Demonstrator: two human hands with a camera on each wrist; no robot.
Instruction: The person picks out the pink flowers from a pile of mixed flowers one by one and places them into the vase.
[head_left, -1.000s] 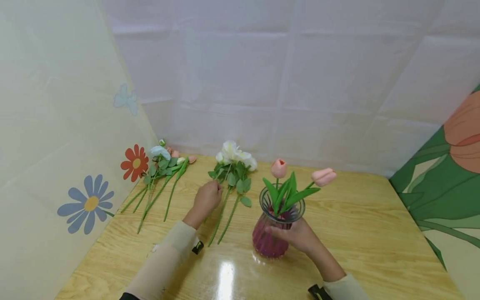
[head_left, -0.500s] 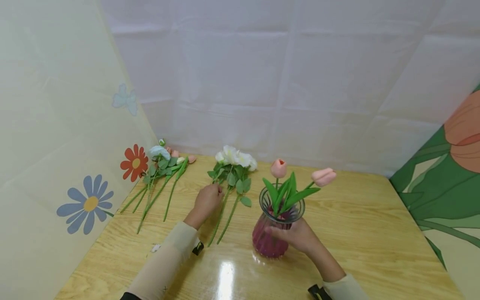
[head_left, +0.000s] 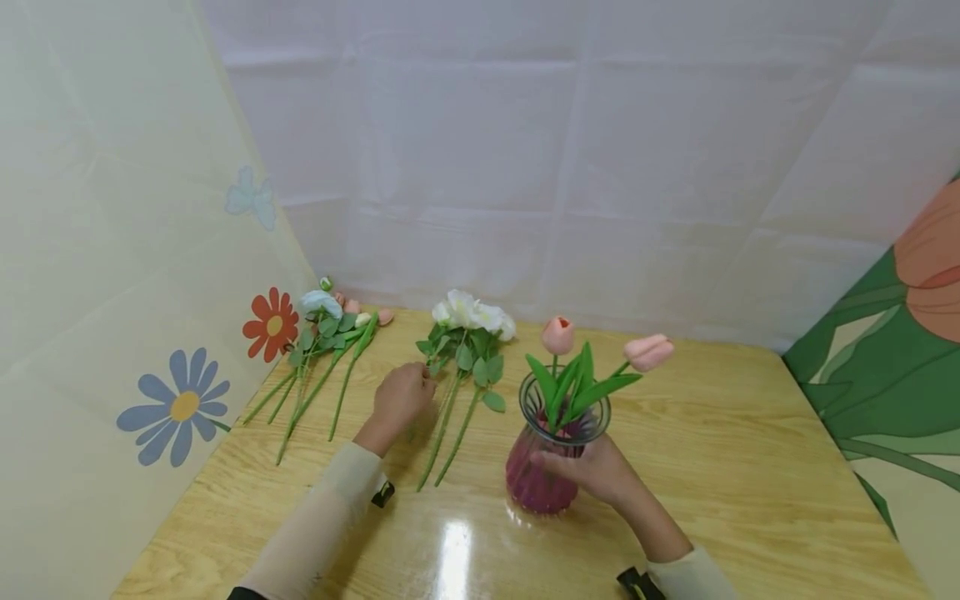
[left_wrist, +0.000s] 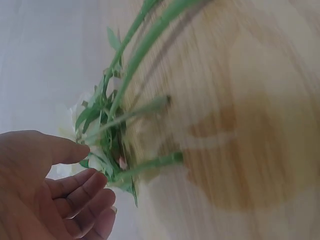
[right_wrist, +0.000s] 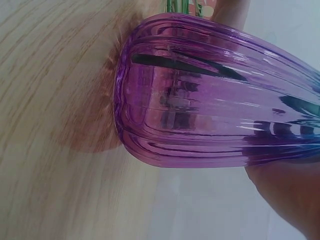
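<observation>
A purple ribbed glass vase stands upright on the table, gripped around its body by my right hand. Out of its rim rise two pink tulips with green leaves. To the vase's left lie several white flowers, their green stems pointing toward me. My left hand hovers beside their leaves. In the left wrist view this hand has its thumb apart from loosely bent fingers, with nothing seen between them. The right wrist view shows the vase close up, its base on the table, and dark stems inside.
At the table's back left lies another group of flowers, with a pale blue bloom and pink tulip heads. White cloth hangs behind the wooden table. Flower-printed cloth borders its right side.
The white flower at my left hand has dropped down among the others. Then my left hand has loosened and drawn slightly left of the stems. The vase and right hand stay put.
</observation>
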